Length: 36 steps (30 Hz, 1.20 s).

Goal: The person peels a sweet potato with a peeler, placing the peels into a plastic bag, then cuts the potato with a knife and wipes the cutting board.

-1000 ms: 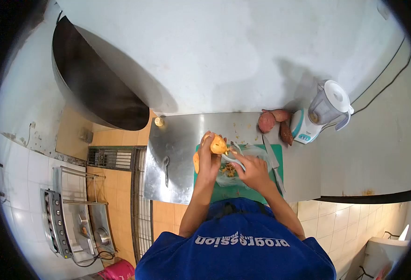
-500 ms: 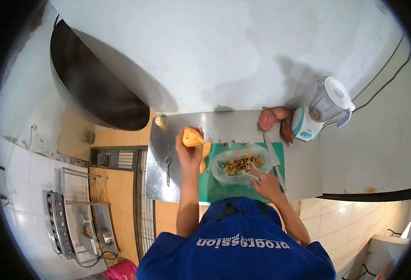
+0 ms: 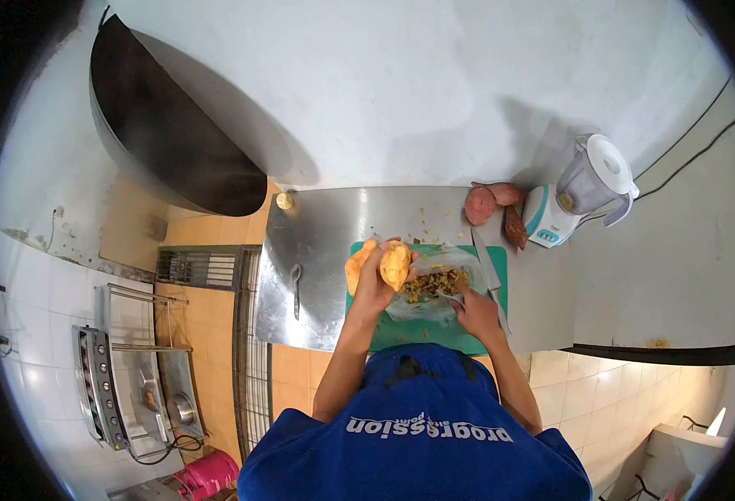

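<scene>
In my left hand [image 3: 374,288] is a peeled orange sweet potato [image 3: 396,265], gripped above the left part of the green cutting board [image 3: 386,337]. Another peeled sweet potato [image 3: 356,266] lies just left of that hand, at the board's edge. A clear plastic bag [image 3: 406,311] is spread on the board with a heap of peelings [image 3: 434,285] on it. My right hand [image 3: 477,314] is closed at the right side of the heap, around a thin, light-coloured tool [image 3: 448,296] whose kind is too small to tell.
A large knife [image 3: 487,265] lies along the board's right side. Unpeeled sweet potatoes [image 3: 480,206] and a blender [image 3: 574,192] stand behind it. On the steel table [image 3: 317,242] are a spoon [image 3: 296,288] and a small pale item [image 3: 285,200]. A big wok [image 3: 167,125] hangs at upper left.
My left hand has moved right with the sweet potato, from the board's left side to beside the peelings. My right hand has shifted slightly, still at the heap. The whole view has tilted a little.
</scene>
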Each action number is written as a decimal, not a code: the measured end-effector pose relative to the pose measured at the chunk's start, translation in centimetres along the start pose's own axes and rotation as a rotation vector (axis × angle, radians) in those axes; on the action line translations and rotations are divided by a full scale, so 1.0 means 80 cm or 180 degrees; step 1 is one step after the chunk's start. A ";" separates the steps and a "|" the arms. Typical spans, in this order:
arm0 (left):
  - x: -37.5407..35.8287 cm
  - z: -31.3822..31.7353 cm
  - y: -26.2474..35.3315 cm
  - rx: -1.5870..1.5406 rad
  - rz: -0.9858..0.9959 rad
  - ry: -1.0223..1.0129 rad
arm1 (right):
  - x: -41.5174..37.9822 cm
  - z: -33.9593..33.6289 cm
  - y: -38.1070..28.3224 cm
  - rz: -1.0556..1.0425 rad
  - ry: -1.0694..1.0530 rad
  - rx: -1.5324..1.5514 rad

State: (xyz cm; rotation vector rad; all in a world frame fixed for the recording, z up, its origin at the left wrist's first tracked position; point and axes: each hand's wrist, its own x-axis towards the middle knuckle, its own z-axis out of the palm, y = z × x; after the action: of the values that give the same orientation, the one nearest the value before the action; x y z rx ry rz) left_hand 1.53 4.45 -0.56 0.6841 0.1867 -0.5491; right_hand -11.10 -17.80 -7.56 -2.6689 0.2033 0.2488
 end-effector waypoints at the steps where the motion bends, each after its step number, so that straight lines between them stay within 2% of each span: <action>1: -0.008 0.003 -0.001 0.0355 0.0102 -0.0335 | -0.005 -0.019 -0.014 0.0179 -0.0003 0.0304; 2: -0.015 0.006 -0.001 0.0713 0.0204 -0.0663 | -0.007 -0.029 -0.022 0.0356 -0.0011 0.0610; 3: -0.022 0.010 0.000 0.0705 0.0192 -0.0641 | -0.005 -0.023 -0.018 0.0363 -0.0036 0.0611; 5: -0.034 0.016 0.002 0.1398 0.0189 -0.0900 | -0.004 -0.012 -0.005 -0.0181 0.0331 0.1590; 6: -0.033 0.009 0.002 0.1817 0.0217 -0.0856 | -0.005 -0.013 -0.005 -0.0163 0.0313 0.1586; 8: -0.034 0.002 -0.002 0.1839 0.0236 -0.0916 | -0.001 -0.015 -0.010 -0.0523 0.0099 0.2800; 9: -0.035 0.001 -0.002 0.1878 0.0276 -0.0988 | -0.001 -0.021 -0.017 -0.0521 0.0097 0.2803; 11: -0.035 0.000 -0.006 0.1944 0.0391 -0.0868 | 0.001 -0.044 -0.034 -0.0780 -0.0178 0.3564; 14: -0.036 0.004 -0.010 0.1776 0.0536 -0.0665 | 0.004 -0.055 -0.053 -0.1079 -0.0021 0.3663; 16: -0.035 0.004 -0.010 0.1562 0.0573 -0.0569 | 0.005 -0.062 -0.060 -0.1107 0.0046 0.3451; 18: -0.034 0.003 -0.011 0.1072 0.0928 -0.0481 | 0.004 -0.069 -0.070 -0.1140 0.0079 0.3248; 21: -0.032 0.006 -0.010 0.0791 0.0842 -0.0174 | -0.002 -0.084 -0.088 -0.1171 0.0172 0.3183; 23: -0.028 0.011 -0.012 0.0868 0.1052 -0.0161 | -0.008 -0.099 -0.102 -0.0882 0.0052 0.2945; 24: -0.026 0.014 -0.012 0.0329 0.0820 -0.0020 | -0.007 -0.097 -0.104 -0.0886 0.0037 0.2948; 25: -0.027 0.026 -0.008 -0.0213 0.0585 0.0115 | -0.007 -0.096 -0.107 -0.1062 0.0345 0.2489; 26: -0.029 0.038 -0.004 -0.0339 0.0534 0.0133 | -0.007 -0.095 -0.109 -0.1231 0.0652 0.2021; 29: -0.018 0.041 -0.011 -0.0032 0.0650 0.0485 | -0.016 -0.099 -0.120 -0.1365 0.0789 0.1646; 32: -0.006 0.018 -0.020 0.0011 0.0511 0.0442 | -0.016 -0.084 -0.115 -0.1565 0.0963 0.1126; 36: -0.009 0.014 -0.023 -0.0070 0.0315 0.0390 | -0.018 -0.080 -0.118 -0.1471 0.0962 0.1072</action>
State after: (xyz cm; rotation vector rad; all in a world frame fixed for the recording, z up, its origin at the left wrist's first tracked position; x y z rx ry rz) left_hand -0.09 2.84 -0.48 0.7020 0.2715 -0.4102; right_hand -9.85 -12.13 2.39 -2.3214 -0.2590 -0.3097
